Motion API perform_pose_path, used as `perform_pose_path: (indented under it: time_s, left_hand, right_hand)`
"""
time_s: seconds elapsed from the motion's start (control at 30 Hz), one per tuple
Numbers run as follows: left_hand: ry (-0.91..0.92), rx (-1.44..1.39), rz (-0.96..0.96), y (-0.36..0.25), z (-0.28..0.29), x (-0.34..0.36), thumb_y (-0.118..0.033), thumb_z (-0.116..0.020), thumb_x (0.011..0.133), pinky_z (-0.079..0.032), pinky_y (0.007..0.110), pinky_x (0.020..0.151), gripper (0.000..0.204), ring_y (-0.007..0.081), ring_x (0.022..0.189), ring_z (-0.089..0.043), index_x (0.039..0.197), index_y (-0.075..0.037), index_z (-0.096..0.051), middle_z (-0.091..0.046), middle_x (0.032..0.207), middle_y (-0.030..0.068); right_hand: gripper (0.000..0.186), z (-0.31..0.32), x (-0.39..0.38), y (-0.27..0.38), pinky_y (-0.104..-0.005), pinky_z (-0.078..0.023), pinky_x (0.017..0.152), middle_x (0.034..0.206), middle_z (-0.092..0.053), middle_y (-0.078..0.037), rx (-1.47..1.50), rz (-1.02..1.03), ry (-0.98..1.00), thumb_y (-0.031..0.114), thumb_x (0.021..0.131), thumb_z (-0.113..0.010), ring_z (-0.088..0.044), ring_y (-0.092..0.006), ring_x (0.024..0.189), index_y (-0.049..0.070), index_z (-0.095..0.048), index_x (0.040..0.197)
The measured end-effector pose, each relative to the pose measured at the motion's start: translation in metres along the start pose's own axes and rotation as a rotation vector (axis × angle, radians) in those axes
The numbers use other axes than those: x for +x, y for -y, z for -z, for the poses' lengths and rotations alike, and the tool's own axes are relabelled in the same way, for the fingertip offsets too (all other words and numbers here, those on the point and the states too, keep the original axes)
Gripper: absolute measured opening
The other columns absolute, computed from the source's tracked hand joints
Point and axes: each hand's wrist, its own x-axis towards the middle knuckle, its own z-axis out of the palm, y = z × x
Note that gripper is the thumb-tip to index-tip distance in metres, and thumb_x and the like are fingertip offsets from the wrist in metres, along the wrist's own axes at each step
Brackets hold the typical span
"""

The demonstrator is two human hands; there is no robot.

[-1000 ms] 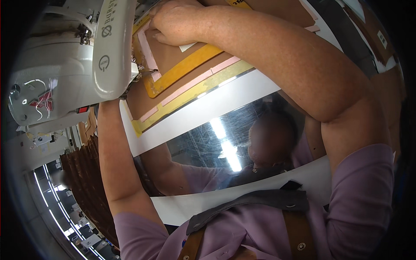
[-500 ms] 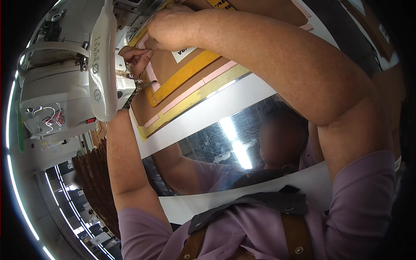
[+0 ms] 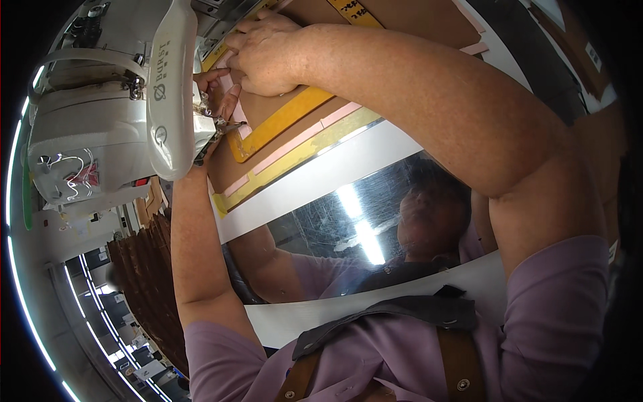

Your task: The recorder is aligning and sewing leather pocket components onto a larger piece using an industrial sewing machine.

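so, both hands are in close at the white machine, working over a brown sheet that lies under an orange-yellow frame. the pink strip runs along the frame's inner edge, right by the machine's metal tip. the right hand lies over the work, fingers loosely spread and bent. the left hand is partly hidden behind the machine head; its thumb and forefinger show apart beside the strip, and i can't tell whether they grip anything. to my eye, the step in hand is steadying and lining up the strip near the tip. the next move seems to call for even, flat pressure, with the left thumb well clear of that tip.
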Motion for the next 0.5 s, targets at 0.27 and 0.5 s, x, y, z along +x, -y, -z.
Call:
perform_pose_path:
  time_s: [0.27, 0.5]
  left_hand:
    - [-0.007, -0.148, 0.085, 0.008, 0.009, -0.014, -0.009, -0.079, 0.087, -0.055, 0.031, 0.085, 0.034, 0.0214, 0.099, -0.068, 0.119, -0.004, -0.067, -0.072, 0.108, 0.0074]
    - [-0.046, -0.169, 0.456, -0.073, 0.042, -0.098, -0.006, -0.078, 0.086, -0.049, 0.031, 0.089, 0.016, 0.0179, 0.094, -0.065, 0.102, -0.002, -0.075, -0.069, 0.096, 0.0079]
  right_hand:
    - [0.046, -0.012, 0.007, 0.0, -0.0501, -0.022, 0.119, 0.158, -0.042, -0.003, 0.009, -0.027, -0.04, 0.036, 0.099, -0.047, -0.031, -0.0236, 0.149, 0.021, -0.066, 0.137]
    - [0.059, 0.019, -0.014, -0.01, -0.0507, -0.016, 0.125, 0.163, -0.033, -0.016, 0.197, 0.043, 0.049, 0.041, 0.098, -0.05, -0.026, -0.0329, 0.152, 0.008, -0.052, 0.147]
